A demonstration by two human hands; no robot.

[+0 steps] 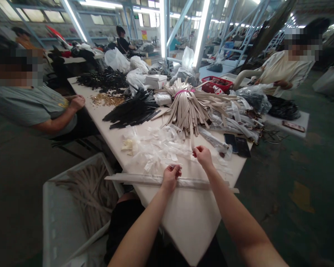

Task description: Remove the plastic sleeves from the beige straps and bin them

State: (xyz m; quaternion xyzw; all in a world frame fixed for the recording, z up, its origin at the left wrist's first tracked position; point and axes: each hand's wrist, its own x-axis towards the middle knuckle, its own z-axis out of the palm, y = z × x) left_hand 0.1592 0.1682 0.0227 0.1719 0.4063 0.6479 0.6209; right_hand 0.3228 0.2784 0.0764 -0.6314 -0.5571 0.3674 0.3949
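Over the table, my right hand (203, 157) pinches the lower end of a beige strap (192, 138) that reaches out from a large bundle of beige straps (185, 104) with a pink tie around it. My left hand (171, 178) is closer to me, its thumb and fingers pressed together; what they hold, if anything, is too small to make out. Beneath that hand, long flat clear plastic sleeves (139, 179) lie across the table. Crumpled clear plastic film (156, 146) is heaped just beyond and to the left.
Black straps (133, 109), gold-coloured small parts (107, 99) and a red basket (217, 85) are farther back on the table (195, 218). A dark phone (230, 142) lies at right. A white bin (51, 215) of straps stands at left. Co-workers sit left and right.
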